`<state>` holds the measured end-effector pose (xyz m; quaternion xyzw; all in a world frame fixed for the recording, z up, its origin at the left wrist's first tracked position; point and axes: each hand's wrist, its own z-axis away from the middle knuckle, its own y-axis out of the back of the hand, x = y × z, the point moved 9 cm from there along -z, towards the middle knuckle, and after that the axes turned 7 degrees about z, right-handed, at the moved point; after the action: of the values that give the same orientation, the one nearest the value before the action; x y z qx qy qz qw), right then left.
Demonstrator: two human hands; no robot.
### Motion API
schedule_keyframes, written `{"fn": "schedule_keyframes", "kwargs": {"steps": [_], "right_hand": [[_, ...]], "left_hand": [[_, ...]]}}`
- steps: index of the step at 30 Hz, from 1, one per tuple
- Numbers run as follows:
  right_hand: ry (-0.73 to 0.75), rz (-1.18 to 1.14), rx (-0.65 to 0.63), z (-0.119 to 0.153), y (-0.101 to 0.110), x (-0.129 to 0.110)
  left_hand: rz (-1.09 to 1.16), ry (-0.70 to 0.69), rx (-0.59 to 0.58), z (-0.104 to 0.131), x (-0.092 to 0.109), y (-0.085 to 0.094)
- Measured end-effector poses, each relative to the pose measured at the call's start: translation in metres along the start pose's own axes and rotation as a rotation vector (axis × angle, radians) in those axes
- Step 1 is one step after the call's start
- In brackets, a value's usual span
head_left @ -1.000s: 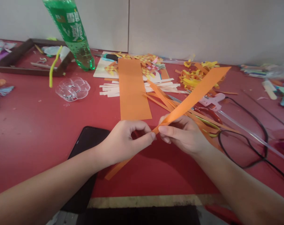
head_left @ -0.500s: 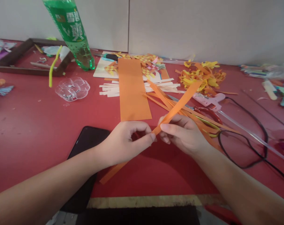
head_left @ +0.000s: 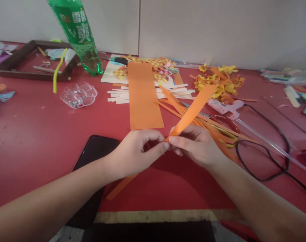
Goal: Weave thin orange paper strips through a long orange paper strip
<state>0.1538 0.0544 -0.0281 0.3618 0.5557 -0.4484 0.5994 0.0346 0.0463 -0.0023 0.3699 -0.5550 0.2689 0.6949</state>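
An orange paper strip [head_left: 197,102] runs diagonally through both hands, its wide end up to the right and its other end emerging below at lower left. My left hand [head_left: 140,151] pinches the strip between thumb and fingers. Right beside it, my right hand [head_left: 195,143] grips the same strip with thumb on top, the fingertips of both hands nearly touching. Just beyond them lies a wide orange paper sheet [head_left: 144,97] on the red table [head_left: 104,121]. More thin orange strips [head_left: 171,99] lie behind my right hand.
A black phone [head_left: 94,151] lies under my left forearm. Behind stand a green bottle [head_left: 79,37] and a dark frame [head_left: 24,73]. A clear dish [head_left: 79,95] sits at left. Red-handled scissors [head_left: 225,121], a pink glue gun [head_left: 227,107], its cable and curled paper scraps [head_left: 218,82] are at right.
My right thumb has slid slightly left, closer to my left thumb. The strip's upper part now bends and shows more of its width.
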Motion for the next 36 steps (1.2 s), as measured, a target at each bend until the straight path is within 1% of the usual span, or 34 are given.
{"fn": "schedule_keyframes", "kwargs": {"steps": [6,18,28,32,36], "right_hand": [[-0.027,-0.004,0.091,0.0004,0.0098,0.0046],[-0.020,-0.006,0.123,-0.0021,0.0083,-0.0004],[-0.026,-0.037,0.125,-0.0028,0.0066,-0.0014],[-0.049,-0.086,0.154,-0.0038,0.0084,-0.0006],[-0.028,-0.064,0.140,-0.0041,0.0079,-0.0021]], "left_hand": [[-0.008,0.005,0.010,-0.0001,0.0013,0.0007],[0.024,0.034,0.002,0.0005,-0.0004,-0.0006],[0.008,-0.010,-0.014,0.0011,0.0029,-0.0010],[0.008,0.038,0.009,0.0004,-0.0023,0.0007],[0.022,0.063,0.010,0.0009,-0.0054,0.0006]]}}
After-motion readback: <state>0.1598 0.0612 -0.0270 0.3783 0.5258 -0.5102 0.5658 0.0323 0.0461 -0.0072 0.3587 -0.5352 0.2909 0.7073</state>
